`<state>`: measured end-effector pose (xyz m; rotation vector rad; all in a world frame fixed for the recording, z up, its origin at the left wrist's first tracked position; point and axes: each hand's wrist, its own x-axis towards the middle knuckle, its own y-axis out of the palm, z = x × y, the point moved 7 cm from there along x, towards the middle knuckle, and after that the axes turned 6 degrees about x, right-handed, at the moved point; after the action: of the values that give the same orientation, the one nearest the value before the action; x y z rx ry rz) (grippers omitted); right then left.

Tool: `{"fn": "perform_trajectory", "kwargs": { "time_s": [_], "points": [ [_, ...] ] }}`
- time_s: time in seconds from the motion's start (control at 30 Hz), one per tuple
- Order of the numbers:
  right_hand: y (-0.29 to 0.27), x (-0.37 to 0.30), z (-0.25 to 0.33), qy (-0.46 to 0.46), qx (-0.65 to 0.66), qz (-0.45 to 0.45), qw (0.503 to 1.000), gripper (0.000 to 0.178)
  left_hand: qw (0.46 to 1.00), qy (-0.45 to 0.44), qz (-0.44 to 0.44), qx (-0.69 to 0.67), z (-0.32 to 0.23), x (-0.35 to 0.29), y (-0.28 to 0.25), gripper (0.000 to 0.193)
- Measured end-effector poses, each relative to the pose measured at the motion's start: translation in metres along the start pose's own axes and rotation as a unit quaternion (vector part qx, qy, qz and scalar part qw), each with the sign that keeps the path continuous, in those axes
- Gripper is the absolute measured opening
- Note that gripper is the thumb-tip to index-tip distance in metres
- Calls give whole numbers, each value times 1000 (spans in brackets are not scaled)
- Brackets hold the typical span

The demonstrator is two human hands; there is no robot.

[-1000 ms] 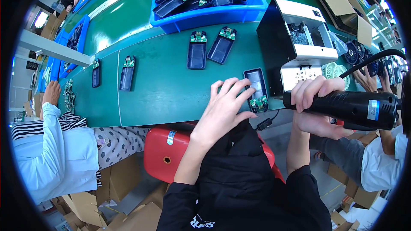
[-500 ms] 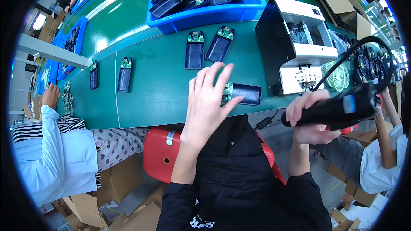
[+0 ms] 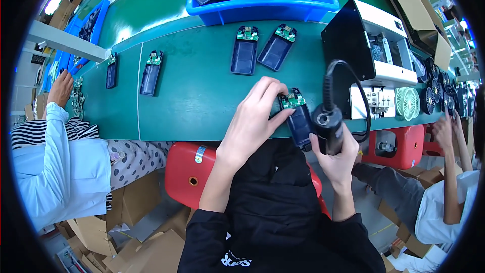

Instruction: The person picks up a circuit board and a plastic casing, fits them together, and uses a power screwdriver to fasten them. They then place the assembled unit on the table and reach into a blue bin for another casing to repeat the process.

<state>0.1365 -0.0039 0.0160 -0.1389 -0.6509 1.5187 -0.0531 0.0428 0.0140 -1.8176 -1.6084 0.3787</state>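
Near the table's front edge, a dark blue plastic casing with a green circuit board at its far end sits tilted. My left hand pinches that casing by its board end, thumb on one side and fingers at the top. A black corded electric screwdriver stands nearly upright in my right hand, its cord rising from the top. Its tip is hidden behind the hand and casing. The right thumb lies close to the casing's near end; whether it touches, I cannot tell. Farther back lie two similar casings side by side.
A blue bin heaped with casings stands at the back. On the right is a black and white box-shaped machine, with green round grilles beside it. Two more casings lie to the left. Co-workers sit on both sides.
My right hand has brought the screwdriver left and turned it from lying level to upright beside the casing. My left hand has closed on the casing, which has turned, board end away.
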Motion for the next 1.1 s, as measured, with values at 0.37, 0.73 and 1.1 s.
{"fn": "perform_trajectory", "kwargs": {
  "time_s": [0.37, 0.73, 1.1],
  "points": [
    [2, -8, -20, 55, 35, 10, 998, 42, 994, 91, -49, 41, -4, 3, 2, 33],
    [4, -10, -22, 49, 46, 14, 998, 40, 985, 139, -39, 94, -9, 2, 6, 34],
    [0, -16, -28, 117, 138, 72, 981, 45, 989, 129, -40, 59, -7, 3, 1, 36]
  ]
}}
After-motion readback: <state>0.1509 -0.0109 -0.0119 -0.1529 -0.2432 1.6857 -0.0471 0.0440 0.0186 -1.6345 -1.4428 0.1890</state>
